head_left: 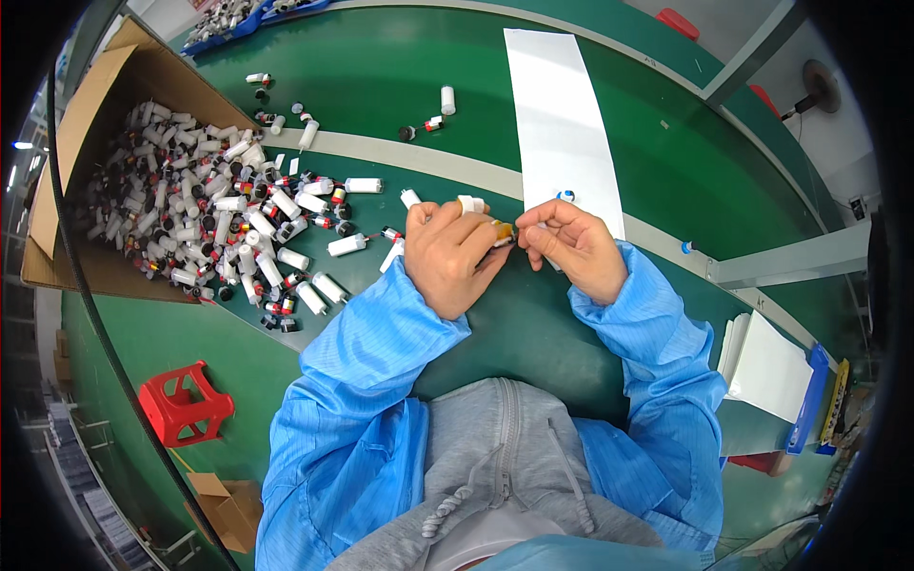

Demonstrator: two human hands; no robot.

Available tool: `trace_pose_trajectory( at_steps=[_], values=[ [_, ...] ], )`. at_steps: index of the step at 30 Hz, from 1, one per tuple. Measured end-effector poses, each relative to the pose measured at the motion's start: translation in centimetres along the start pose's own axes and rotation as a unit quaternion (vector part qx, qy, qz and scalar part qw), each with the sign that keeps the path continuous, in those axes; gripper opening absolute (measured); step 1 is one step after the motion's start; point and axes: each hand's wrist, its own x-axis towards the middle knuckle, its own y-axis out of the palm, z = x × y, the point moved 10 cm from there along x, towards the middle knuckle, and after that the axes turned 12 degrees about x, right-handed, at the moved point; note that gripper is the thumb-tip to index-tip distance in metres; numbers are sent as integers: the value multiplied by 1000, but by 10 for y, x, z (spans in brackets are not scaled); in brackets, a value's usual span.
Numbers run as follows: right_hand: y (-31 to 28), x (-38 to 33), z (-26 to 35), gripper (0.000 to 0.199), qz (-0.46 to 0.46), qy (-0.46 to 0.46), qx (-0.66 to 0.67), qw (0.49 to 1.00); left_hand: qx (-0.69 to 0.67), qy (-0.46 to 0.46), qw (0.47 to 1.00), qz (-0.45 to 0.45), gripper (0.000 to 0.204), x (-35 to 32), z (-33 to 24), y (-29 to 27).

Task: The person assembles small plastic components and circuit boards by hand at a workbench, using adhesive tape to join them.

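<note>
My left hand [447, 255] is closed around a small white cylinder [470, 204] with a yellow-orange part [502, 229] showing between the fingers. At its right end a dark tip points toward my right hand [579, 255]. The right thumb and fingers are pinched together close to that tip; whatever they grip is too small and covered to make out. Just beyond the right fingers, a small white and blue piece [566, 196] lies on a long white sheet [562, 105]. Loose white cylinders [347, 246] with black and red ends lie left of my left hand.
A tipped cardboard box [81, 143] spills a heap of similar cylinders [224, 205] onto the green table [514, 328]. Several more lie farther back. Stacked white sheets [771, 366] rest at the right near a metal post [800, 255]. A red stool [186, 404] stands on the floor at left.
</note>
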Motion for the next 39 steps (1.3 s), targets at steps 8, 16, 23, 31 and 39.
trace_pose_trajectory(
  at_steps=[8, 16, 23, 31, 39],
  values=[
    [12, 0, 27, 10, 51, -159, -348, 922, -78, -203, 966, 142, 22, -20, 34, 34],
    [17, -6, 56, 19, 62, -281, -434, 853, -656, -410, 586, 241, 37, -57, 29, 95],
    [-8, 2, 30, 26, -52, -266, -622, 734, -719, -404, 474, 309, 41, -70, 12, 100],
    [0, -9, 1, 17, -24, -209, -687, 696, -644, -357, 634, 237, 44, -57, 22, 100],
    [-1, -13, -7, 12, 10, -144, -712, 687, -622, -368, 655, 220, 44, -55, 26, 99]
  ],
)
